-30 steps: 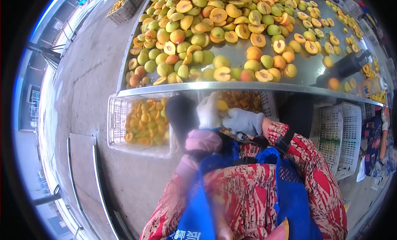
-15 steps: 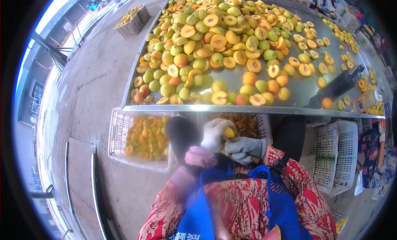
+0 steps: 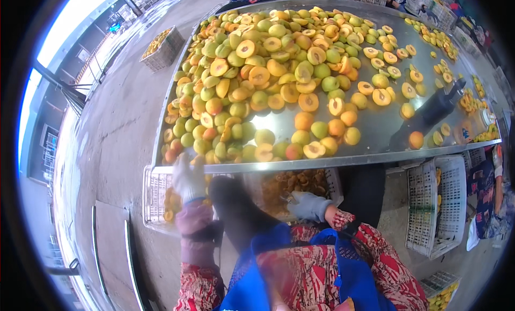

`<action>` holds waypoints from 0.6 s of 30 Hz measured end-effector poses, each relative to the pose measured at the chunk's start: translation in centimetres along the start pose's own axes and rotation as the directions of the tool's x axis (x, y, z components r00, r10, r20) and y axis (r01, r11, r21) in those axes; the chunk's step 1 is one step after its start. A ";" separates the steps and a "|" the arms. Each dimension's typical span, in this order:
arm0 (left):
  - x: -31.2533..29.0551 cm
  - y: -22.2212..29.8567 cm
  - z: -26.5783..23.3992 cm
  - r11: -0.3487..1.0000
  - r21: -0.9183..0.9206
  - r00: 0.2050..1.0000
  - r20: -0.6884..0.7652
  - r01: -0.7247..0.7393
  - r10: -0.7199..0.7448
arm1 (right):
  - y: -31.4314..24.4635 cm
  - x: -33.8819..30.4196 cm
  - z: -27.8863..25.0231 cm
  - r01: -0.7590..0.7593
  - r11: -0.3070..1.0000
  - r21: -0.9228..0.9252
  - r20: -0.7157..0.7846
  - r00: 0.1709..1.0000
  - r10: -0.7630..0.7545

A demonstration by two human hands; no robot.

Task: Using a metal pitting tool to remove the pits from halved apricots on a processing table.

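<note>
My left hand (image 3: 189,179), in a white glove with a pinkish-purple sleeve cover, is at the near left edge of the metal table (image 3: 343,160). Motion smears its fingers, so whether they hold anything is unclear. Beside it on the table lie whole and halved yellow peaches (image 3: 214,105), heaped toward the far left. My right hand (image 3: 310,206), in a grey-blue glove, is closed in front of my lap. A small tool (image 3: 291,198), apparently metal, sticks out of its fingers; its exact kind is too small to make out.
Under the table edge stand a white crate (image 3: 154,195) with peach halves and a crate of brownish pieces (image 3: 295,185). Stacked white crates (image 3: 435,204) stand at right. A dark bar-shaped object (image 3: 429,113) and a clear jar (image 3: 485,118) are at the table's right. Other people work nearby.
My left hand has left the peach it held beside my right hand and moved left to the table edge; that peach no longer shows there. The view has shifted.
</note>
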State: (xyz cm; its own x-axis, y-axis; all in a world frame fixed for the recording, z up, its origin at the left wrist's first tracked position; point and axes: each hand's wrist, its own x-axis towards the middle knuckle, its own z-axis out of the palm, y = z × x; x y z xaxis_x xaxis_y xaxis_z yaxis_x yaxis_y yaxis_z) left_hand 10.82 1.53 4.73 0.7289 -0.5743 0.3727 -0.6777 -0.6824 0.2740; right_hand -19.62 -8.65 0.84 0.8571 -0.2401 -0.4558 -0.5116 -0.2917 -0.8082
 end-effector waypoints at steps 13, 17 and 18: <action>3.8 31.8 11.4 0.964 -0.260 0.795 0.572 -0.061 0.204 | 3.8 -3.6 -2.7 -0.108 0.711 0.695 0.170 0.985 -0.017; 4.2 32.0 10.8 0.974 -0.227 0.858 0.495 -0.022 0.135 | 5.0 -4.0 -2.5 0.033 0.851 0.524 0.119 0.987 -0.111; 4.6 31.5 10.3 0.972 -0.233 0.861 0.490 -0.023 0.138 | 5.6 -3.8 -2.1 0.035 0.855 0.518 0.115 0.987 -0.110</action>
State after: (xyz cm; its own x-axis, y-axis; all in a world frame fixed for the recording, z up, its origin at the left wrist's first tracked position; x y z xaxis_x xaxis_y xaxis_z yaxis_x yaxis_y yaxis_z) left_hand -6.19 -27.26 5.99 0.5816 -0.8099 -0.0761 -0.6980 -0.5449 0.4646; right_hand -25.89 -11.35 -1.21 0.9096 -0.0981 -0.4038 -0.3757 0.2213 -0.8999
